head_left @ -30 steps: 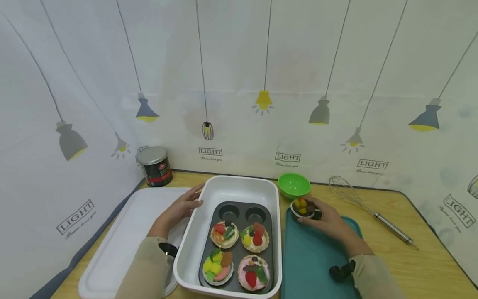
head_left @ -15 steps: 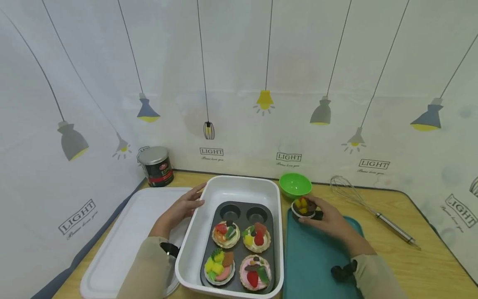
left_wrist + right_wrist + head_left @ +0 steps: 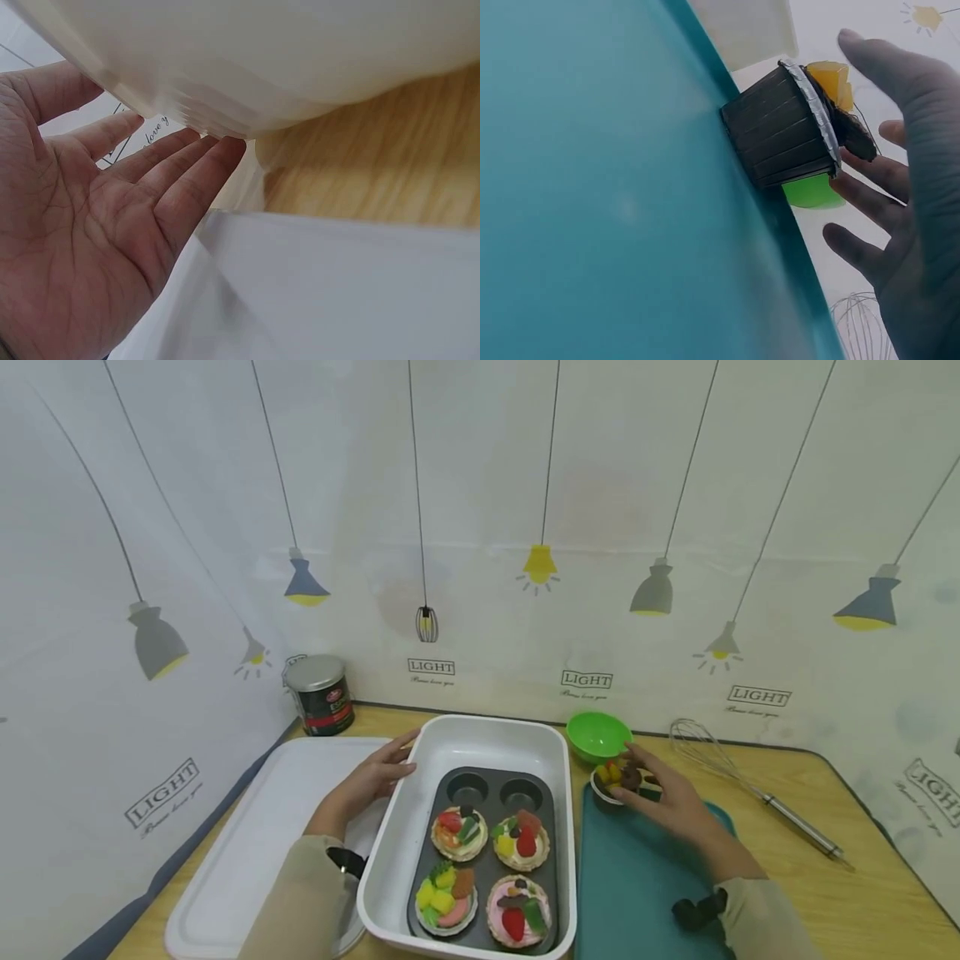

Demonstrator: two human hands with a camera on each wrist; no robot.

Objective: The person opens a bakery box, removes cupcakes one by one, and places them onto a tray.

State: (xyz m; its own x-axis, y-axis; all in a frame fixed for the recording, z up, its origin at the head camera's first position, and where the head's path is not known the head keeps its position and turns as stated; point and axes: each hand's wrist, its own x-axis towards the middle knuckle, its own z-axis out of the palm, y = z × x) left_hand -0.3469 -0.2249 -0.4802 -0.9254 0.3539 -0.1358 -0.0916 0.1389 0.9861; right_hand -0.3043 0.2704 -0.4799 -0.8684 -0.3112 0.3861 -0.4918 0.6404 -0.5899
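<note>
Head view shows a wood-pattern desk [image 3: 855, 902]. Toward its right side lies a teal tray [image 3: 637, 877], and along its left edge a white lid [image 3: 255, 843]. Between them is a deep white tub [image 3: 393, 881], with a dark muffin pan [image 3: 493, 792] inside. A whisk [image 3: 768, 800] lies slantwise near the right edge of the desk.

The left hand [image 3: 367, 785] has its fingers straight and apart; their tips touch the outer left wall of the tub. The right hand [image 3: 671, 802] is spread widely around a chocolate cupcake [image 3: 784, 127], thumb on one side and fingers on the other, without gripping it; whether any fingertip touches, I cannot tell.

In the far left corner of the desk stands a black can [image 3: 324, 700] with a silver top. A green bowl [image 3: 600, 739] is at the far edge, just beyond the tray. Four fruit tarts [image 3: 459, 833] sit in the nearer cups of the pan. The cupcake, topped with yellow pieces, stands upright at the far left corner of the tray.
</note>
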